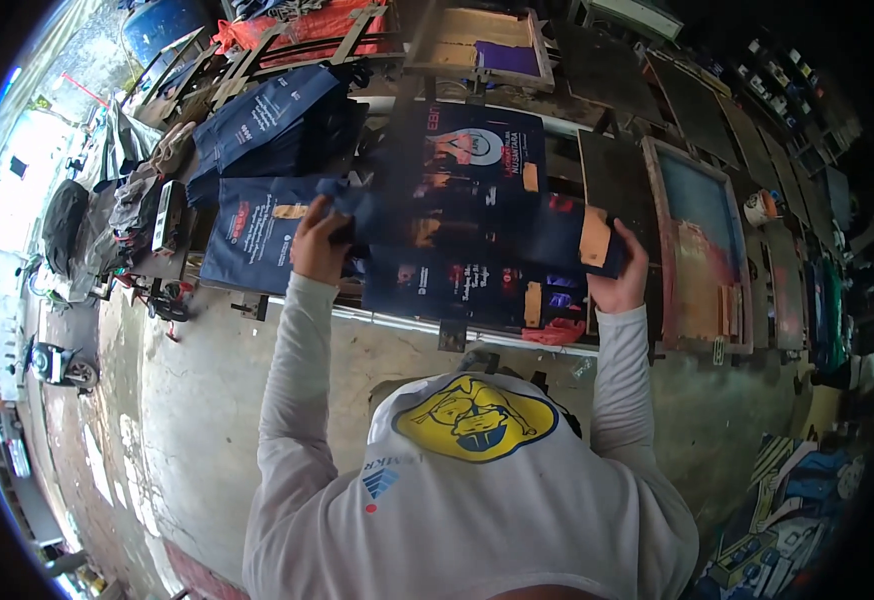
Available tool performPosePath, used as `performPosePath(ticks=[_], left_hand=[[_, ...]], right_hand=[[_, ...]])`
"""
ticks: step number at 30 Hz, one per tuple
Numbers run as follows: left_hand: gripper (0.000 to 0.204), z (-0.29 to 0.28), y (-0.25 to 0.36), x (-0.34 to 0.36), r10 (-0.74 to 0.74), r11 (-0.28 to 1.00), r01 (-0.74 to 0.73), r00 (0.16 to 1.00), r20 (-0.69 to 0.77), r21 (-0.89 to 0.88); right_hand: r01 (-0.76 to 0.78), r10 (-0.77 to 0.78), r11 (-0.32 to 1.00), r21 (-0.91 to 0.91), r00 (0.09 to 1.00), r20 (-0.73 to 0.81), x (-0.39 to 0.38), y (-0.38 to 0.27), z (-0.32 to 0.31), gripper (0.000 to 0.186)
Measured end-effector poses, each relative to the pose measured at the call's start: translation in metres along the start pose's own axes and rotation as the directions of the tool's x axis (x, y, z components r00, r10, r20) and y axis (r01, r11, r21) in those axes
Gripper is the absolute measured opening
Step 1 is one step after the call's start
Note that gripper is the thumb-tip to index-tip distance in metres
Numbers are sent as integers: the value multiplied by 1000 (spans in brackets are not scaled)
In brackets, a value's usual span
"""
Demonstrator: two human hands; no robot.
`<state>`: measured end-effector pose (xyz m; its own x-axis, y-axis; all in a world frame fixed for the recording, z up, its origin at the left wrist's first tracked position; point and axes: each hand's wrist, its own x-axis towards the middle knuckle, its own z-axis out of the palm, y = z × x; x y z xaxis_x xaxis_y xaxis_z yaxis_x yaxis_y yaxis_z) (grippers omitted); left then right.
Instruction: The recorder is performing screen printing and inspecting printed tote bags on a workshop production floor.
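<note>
A dark navy cloth piece (517,232), blurred by motion, stretches between my two hands above the table. My left hand (319,245) is closed on its left end, with the fingers curled at the edge. At the other end, my right hand (621,278) grips the corner beside a tan patch (594,237). Below and behind it lie more navy cloth pieces with white and red print (487,150). Next to my left hand, a printed navy cloth (257,235) lies flat, and a pile of similar cloths (272,120) rests beyond it.
A wooden printing frame (702,245) with a stained mesh stands right of my right hand; another frame (487,48) lies at the back. Dark boards (612,165) line the table. A red cloth (555,332) sits at the near edge. Parked at far left is a motorbike (62,365).
</note>
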<state>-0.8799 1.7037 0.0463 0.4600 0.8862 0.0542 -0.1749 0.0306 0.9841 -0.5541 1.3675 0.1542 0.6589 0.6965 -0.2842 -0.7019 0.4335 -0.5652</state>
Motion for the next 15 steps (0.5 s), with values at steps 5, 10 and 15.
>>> performPosePath(ticks=[5,10,15], left_hand=[[40,20,20,18,80,976,-88,996,-49,-201],[56,44,-22,11,-233,969,223,968,-96,-105],[49,46,-85,25,-455,862,476,878,-147,178]], right_hand=[[-91,96,995,-45,988,124,37,-32,3,34],[-191,168,968,-165,975,-144,89,5,-76,28],[-333,258,910,-247,922,-290,110,55,-129,25]])
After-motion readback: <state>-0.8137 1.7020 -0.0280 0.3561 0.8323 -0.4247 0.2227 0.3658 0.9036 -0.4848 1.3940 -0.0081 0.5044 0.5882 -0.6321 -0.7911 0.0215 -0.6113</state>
